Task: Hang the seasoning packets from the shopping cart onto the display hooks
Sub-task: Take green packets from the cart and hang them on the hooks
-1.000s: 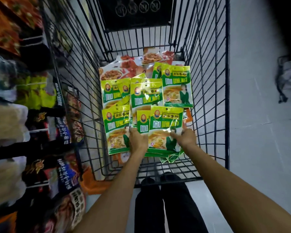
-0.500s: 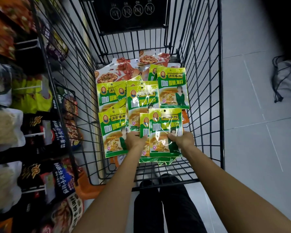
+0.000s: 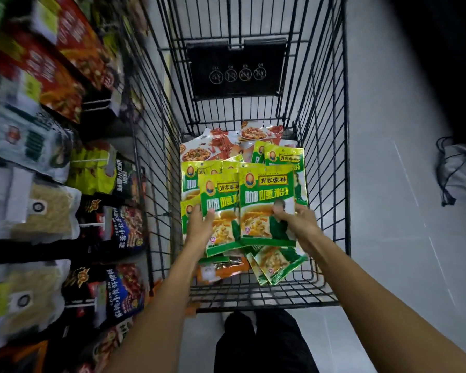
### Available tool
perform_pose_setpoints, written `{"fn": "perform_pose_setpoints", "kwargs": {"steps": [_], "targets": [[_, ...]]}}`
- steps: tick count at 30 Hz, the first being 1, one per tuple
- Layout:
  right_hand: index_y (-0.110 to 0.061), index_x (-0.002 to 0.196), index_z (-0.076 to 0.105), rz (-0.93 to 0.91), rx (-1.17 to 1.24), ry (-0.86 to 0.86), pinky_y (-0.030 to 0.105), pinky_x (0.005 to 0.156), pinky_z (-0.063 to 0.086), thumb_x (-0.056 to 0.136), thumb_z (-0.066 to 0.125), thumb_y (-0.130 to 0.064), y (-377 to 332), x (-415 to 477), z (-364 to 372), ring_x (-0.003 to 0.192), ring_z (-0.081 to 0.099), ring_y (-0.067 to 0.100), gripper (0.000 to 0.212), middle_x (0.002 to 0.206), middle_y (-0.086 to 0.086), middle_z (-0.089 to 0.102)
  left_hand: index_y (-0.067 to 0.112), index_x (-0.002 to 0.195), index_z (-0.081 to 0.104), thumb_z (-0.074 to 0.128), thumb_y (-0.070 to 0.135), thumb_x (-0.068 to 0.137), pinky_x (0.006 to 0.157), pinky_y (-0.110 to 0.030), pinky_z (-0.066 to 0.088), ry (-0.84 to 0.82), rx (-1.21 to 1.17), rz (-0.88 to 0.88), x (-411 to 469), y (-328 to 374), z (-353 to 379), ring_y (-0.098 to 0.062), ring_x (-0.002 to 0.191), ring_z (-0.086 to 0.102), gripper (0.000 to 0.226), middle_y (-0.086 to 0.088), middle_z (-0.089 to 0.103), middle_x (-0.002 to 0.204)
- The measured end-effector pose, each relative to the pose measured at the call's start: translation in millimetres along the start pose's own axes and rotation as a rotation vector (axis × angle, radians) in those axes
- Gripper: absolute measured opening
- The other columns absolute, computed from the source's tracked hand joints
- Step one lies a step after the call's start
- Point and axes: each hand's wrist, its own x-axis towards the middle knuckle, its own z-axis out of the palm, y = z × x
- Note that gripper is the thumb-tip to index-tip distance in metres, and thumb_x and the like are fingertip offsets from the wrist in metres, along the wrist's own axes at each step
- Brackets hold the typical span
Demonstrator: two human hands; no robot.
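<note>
Both hands reach into the shopping cart [image 3: 324, 157], each holding a green seasoning packet.

The right hand [image 3: 299, 222] pinches the right edge of the front packet [image 3: 264, 203], thumb pressed on its face. The left hand [image 3: 199, 228] grips the left edge of the second packet [image 3: 221, 208], which is tucked partly behind the first. More green packets [image 3: 283, 157] lie just beyond the hands, and others fan out just below the right hand. Red-orange packets [image 3: 226, 144] lie farther off, by the cart's far wall. A display rack [image 3: 51, 211] of hanging bags stands to the left of the left hand.
</note>
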Motion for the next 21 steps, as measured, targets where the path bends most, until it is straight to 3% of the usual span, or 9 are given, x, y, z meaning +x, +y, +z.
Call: {"fn": "perform_pose_setpoints", "kwargs": {"steps": [4, 6, 8, 10, 12, 14, 16, 19, 21], "targets": [[0.011, 0.120, 0.054, -0.054, -0.014, -0.081, 0.062, 0.092, 0.049, 0.080, 0.076, -0.027, -61.2, -34.4, 8.7, 0.107, 0.061, 0.046, 0.060, 0.118, 0.033, 0.060, -0.003, 0.142, 0.037, 0.047, 0.031, 0.099, 0.098, -0.039, 0.042, 0.136, -0.095, 0.089, -23.1, 40.0, -57.0, -0.037, 0.127, 0.048, 0.056, -0.021, 0.047, 0.140], [0.008, 0.123, 0.052, -0.080, 0.010, -0.160, 0.058, 0.092, 0.051, 0.076, 0.077, -0.026, -92.3, -53.7, 16.6, 0.106, 0.063, 0.042, 0.064, 0.116, 0.029, 0.062, -0.004, 0.137, 0.043, 0.047, 0.037, 0.097, 0.095, -0.045, 0.045, 0.192, -0.153, 0.098, -41.9, 57.6, -84.3, -0.040, 0.120, 0.052, 0.057, -0.026, 0.051, 0.135], [0.006, 0.100, 0.057, -0.134, -0.012, -0.232, 0.050, 0.085, 0.056, 0.078, 0.076, -0.026, -120.8, -71.7, 25.8, 0.097, 0.066, 0.036, 0.043, 0.089, 0.019, 0.069, -0.004, 0.117, 0.057, 0.047, 0.044, 0.095, 0.085, -0.043, 0.048, 0.261, -0.197, 0.125, -64.1, 75.1, -110.5, -0.035, 0.109, 0.058, 0.053, -0.022, 0.060, 0.115], [-0.006, 0.074, 0.052, -0.199, -0.024, -0.307, 0.027, 0.057, 0.057, 0.086, 0.071, -0.025, -149.3, -92.2, 38.7, 0.067, 0.066, 0.021, 0.030, 0.050, 0.001, 0.061, 0.006, 0.096, 0.057, 0.053, 0.047, 0.090, 0.075, -0.031, 0.047, 0.344, -0.244, 0.163, -87.7, 89.9, -137.2, -0.025, 0.097, 0.055, 0.042, -0.011, 0.059, 0.096], [-0.012, 0.054, 0.055, -0.247, -0.014, -0.401, 0.014, 0.041, 0.044, 0.089, 0.067, -0.021, -174.8, -116.4, 53.2, 0.047, 0.059, 0.009, 0.038, 0.034, -0.009, 0.049, 0.014, 0.099, 0.057, 0.064, 0.044, 0.086, 0.076, -0.028, 0.048, 0.409, -0.302, 0.164, -114.2, 98.9, -162.5, -0.020, 0.094, 0.059, 0.033, -0.002, 0.062, 0.097], [-0.016, 0.042, 0.054, -0.303, -0.023, -0.505, 0.011, 0.037, 0.038, 0.092, 0.064, -0.020, -197.9, -147.8, 70.3, 0.036, 0.052, 0.002, 0.051, 0.030, -0.009, 0.044, 0.020, 0.089, 0.061, 0.074, 0.035, 0.080, 0.058, -0.014, 0.046, 0.500, -0.323, 0.214, -144.2, 101.9, -188.6, -0.004, 0.072, 0.062, 0.022, 0.006, 0.064, 0.082], [-0.009, 0.056, 0.050, -0.352, -0.034, -0.607, 0.011, 0.033, 0.034, 0.093, 0.062, -0.020, -217.3, -178.4, 87.6, 0.030, 0.046, -0.001, 0.041, 0.032, -0.009, 0.046, 0.013, 0.092, 0.065, 0.077, 0.027, 0.078, 0.050, -0.007, 0.042, 0.601, -0.316, 0.253, -176.1, 102.2, -214.7, 0.004, 0.063, 0.058, 0.024, 0.002, 0.065, 0.081], [-0.009, 0.065, 0.052, -0.394, -0.076, -0.791, 0.018, 0.040, 0.048, 0.091, 0.064, -0.019, -237.5, -223.9, 117.2, 0.043, 0.060, 0.007, 0.031, 0.051, -0.002, 0.062, 0.000, 0.118, 0.058, 0.077, 0.034, 0.078, 0.071, -0.028, 0.047, 0.758, -0.369, 0.247, -236.1, 104.3, -252.7, -0.020, 0.091, 0.062, 0.056, -0.013, 0.064, 0.109], [-0.014, 0.057, 0.061, -0.416, -0.138, -0.927, 0.027, 0.053, 0.058, 0.090, 0.065, -0.020, -245.7, -261.2, 138.9, 0.054, 0.066, 0.014, 0.034, 0.064, 0.005, 0.067, 0.002, 0.121, 0.058, 0.076, 0.034, 0.078, 0.064, -0.034, 0.047, 0.860, -0.417, 0.303, -280.0, 104.2, -279.7, -0.019, 0.078, 0.059, 0.057, -0.010, 0.065, 0.091]]}}
